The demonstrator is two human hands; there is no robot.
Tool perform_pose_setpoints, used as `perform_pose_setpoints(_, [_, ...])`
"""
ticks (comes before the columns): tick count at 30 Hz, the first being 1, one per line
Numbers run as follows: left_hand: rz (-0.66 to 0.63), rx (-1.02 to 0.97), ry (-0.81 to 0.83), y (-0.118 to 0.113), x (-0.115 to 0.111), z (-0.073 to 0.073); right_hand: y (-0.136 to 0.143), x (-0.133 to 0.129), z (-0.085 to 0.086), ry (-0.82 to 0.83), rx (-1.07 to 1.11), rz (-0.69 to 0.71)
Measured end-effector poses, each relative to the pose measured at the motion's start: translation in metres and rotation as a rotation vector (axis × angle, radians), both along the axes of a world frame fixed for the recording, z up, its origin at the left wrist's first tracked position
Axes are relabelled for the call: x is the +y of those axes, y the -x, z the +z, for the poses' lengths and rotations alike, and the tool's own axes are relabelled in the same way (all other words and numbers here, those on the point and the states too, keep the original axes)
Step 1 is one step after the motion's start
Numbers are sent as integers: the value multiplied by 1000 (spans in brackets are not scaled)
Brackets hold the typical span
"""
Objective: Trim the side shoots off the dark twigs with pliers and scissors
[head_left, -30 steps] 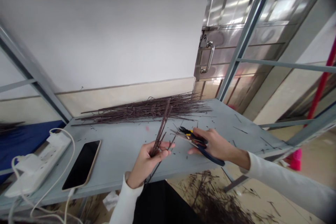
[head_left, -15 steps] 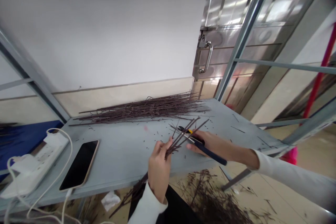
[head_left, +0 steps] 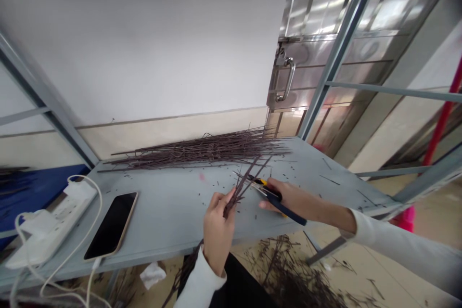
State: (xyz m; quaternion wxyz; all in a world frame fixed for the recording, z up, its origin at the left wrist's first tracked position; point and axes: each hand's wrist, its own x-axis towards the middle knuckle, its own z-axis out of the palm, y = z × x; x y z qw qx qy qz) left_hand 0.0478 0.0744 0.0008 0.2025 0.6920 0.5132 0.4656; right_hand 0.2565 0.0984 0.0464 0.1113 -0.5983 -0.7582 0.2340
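Thin dark twigs (head_left: 242,184) are gripped in my left hand (head_left: 219,219), their tips fanning up and to the right above the table's front part. My right hand (head_left: 285,197) is closed around pliers-like cutters (head_left: 290,212) with dark blue and yellow handles. The cutters' jaws lie beside the twigs, pointing left; whether they touch a twig is too small to tell. Behind both hands, a long pile of dark twigs (head_left: 212,148) lies along the back of the grey table (head_left: 162,211).
A phone (head_left: 111,225) on a cable and a white power strip (head_left: 54,231) with plugs are at the left. Twig scraps dot the tabletop. More twigs (head_left: 288,269) lie on the floor, with crumpled paper (head_left: 152,275) nearby. Metal posts (head_left: 341,53) frame the table.
The twigs in my left hand have turned more upright and look more closely bunched. My right hand has tilted the cutters slightly, their handle ends shifting a little left.
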Motion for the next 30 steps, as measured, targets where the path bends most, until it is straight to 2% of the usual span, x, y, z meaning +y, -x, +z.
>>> perform_pose_setpoints(6, [-233, -230, 172, 19, 9, 16, 4, -6, 1, -39, 76, 135])
perform_pose_setpoints(8, [-264, -285, 250, 23, 10, 20, 6, -6, 0, -66, 78, 145])
perform_pose_setpoints(12, [-233, -328, 325, 27, 10, 26, 6, -2, -2, -109, 51, 114])
perform_pose_setpoints(16, [-210, -361, 329, 29, 10, 29, 4, -2, -2, -122, 61, 85])
perform_pose_setpoints(23, [-102, -420, 269, 34, 19, 21, -17, -11, -18, -34, 66, 72])
perform_pose_setpoints(25, [-84, -433, 278, 37, 21, 20, -33, -10, -27, -21, 42, 35])
perform_pose_setpoints(27, [-100, -444, 310, 38, 21, 23, -54, -6, -38, -45, -10, -59])
perform_pose_setpoints(30, [-104, -482, 338, 37, 18, 27, -91, 6, -59, -149, -150, -321])
